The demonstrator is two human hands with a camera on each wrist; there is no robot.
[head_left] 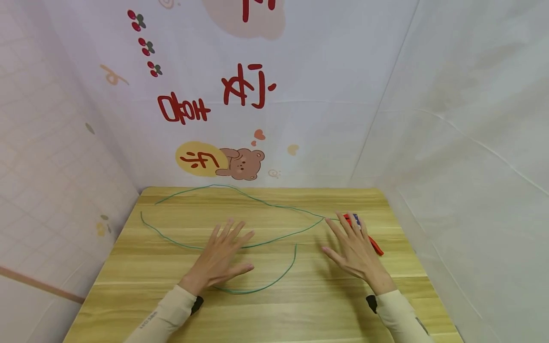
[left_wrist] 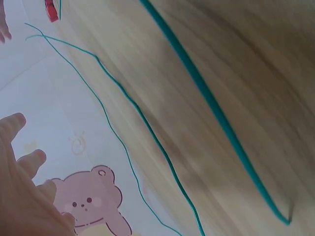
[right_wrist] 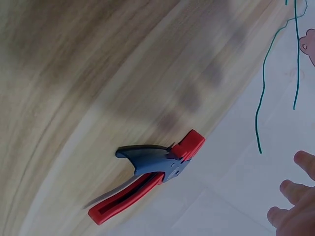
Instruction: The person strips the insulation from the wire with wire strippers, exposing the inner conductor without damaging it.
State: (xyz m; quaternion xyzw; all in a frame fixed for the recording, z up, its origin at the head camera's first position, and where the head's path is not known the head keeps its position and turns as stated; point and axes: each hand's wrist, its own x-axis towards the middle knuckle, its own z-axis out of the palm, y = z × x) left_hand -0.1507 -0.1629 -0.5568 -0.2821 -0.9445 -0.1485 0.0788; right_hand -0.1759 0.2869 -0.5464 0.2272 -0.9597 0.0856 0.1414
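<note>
Both hands are spread above the wooden table, fingers mostly straight, holding nothing. My left hand [head_left: 219, 259] overlaps a long green wire [head_left: 279, 238] in the head view. A shorter curved green wire [head_left: 274, 282] runs from beside that wrist toward the middle; in the left wrist view a thick-looking green wire [left_wrist: 209, 101] crosses close to the camera. My right hand [head_left: 355, 248] partly covers a red-and-blue wire stripper [head_left: 376, 246] in the head view. The right wrist view has this wire stripper [right_wrist: 167, 164] lying whole on the table, apart from the fingers [right_wrist: 295, 191].
Another long green wire [head_left: 240, 191] arches along the back of the wooden table [head_left: 274, 319], its right end near the wire stripper. White printed cloth [head_left: 317, 95] with a bear and red characters rises behind the table; plain pale cloth [head_left: 472, 166] closes the right side.
</note>
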